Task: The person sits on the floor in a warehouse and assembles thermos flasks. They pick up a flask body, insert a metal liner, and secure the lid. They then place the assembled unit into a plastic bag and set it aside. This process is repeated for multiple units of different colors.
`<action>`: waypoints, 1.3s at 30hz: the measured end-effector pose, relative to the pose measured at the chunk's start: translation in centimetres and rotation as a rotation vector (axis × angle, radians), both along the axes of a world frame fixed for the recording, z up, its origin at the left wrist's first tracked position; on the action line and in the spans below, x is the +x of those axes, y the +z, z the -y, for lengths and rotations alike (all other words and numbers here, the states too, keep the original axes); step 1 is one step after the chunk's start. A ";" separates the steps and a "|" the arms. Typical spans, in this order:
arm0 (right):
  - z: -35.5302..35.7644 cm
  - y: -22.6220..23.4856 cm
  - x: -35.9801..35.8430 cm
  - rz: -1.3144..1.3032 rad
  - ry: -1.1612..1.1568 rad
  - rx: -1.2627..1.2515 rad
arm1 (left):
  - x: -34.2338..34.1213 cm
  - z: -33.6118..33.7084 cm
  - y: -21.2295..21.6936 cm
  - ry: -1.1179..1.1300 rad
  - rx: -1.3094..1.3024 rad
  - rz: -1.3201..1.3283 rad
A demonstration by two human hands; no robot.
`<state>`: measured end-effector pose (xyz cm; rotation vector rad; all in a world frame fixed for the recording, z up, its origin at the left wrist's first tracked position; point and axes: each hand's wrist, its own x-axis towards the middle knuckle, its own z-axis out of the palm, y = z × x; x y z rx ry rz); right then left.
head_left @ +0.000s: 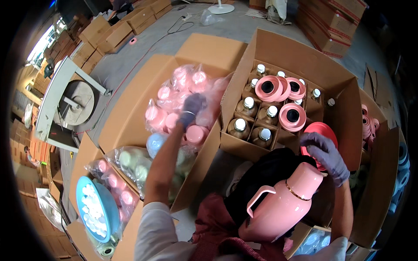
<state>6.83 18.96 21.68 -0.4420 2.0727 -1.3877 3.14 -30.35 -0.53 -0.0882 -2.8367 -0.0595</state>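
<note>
A pink vacuum flask (281, 204) with a handle and a gold band leans across my lap, its cap end toward the upper right. My right hand (326, 156), in a grey glove, hovers beside that cap with curved fingers and nothing visible in them. Partly behind it is a red round basin (328, 130). My left hand (193, 108), also gloved, reaches into a cardboard box (135, 113) among pink cups (163, 93) in clear plastic bags. Its fingertips are hidden, so its grip does not show.
A divided carton (291, 45) at the centre right holds several brown bottles (248, 106) with white caps; pink rings (291, 117) lie on top. At the lower left, a blue basin (114, 213) contains small white pieces. More cartons (326, 26) stand behind.
</note>
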 end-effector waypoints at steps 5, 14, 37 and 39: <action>8.5 1.8 -2.7 -0.290 0.106 -0.098 | 0.2 -7.0 22.3 -0.471 1.831 -0.155; 7.9 -0.9 -10.1 0.525 -0.263 -0.777 | -1.0 -21.9 23.3 -0.754 1.946 0.133; -5.2 -8.1 13.4 -1.050 -0.846 -0.197 | 17.8 -22.8 7.7 -0.428 1.329 0.050; -6.5 -7.9 16.9 -1.270 -0.683 -0.010 | 20.6 -24.2 9.8 -0.417 1.667 0.215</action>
